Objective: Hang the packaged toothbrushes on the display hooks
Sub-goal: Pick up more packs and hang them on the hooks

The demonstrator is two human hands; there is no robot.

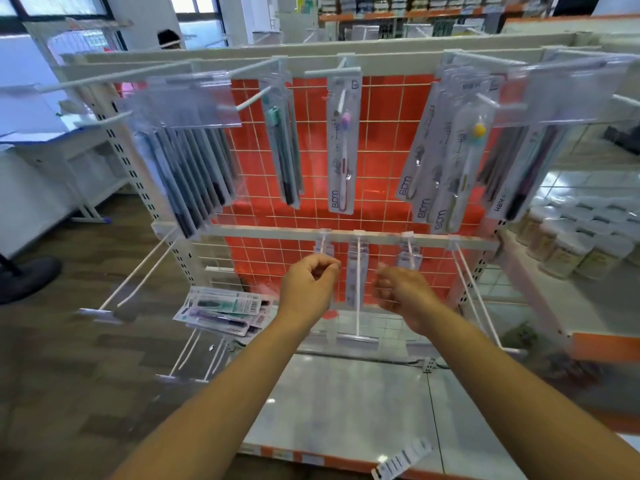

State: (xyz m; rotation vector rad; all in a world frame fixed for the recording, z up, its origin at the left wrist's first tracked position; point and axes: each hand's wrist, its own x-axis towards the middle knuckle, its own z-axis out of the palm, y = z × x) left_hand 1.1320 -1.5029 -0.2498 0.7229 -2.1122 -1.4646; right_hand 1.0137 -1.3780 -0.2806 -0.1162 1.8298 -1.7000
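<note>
- Orange grid panel [381,109] behind; loose packs [225,308] lie across lower-left hooks.
- Mid hook [358,299] juts betw. hands.
- L hand [308,282] curled by hung pack [323,250], grip unclear.
- R hand [401,289] curled, blurred; can't tell.

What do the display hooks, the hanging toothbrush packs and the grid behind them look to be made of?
Display hooks: thin white rods, likely coated metal wire. Toothbrush packs: clear glossy plastic over printed card, judging by glare and the brush showing through. Wire grid: thin white wire, probably coated metal, on a smooth orange panel of unclear material.
</note>
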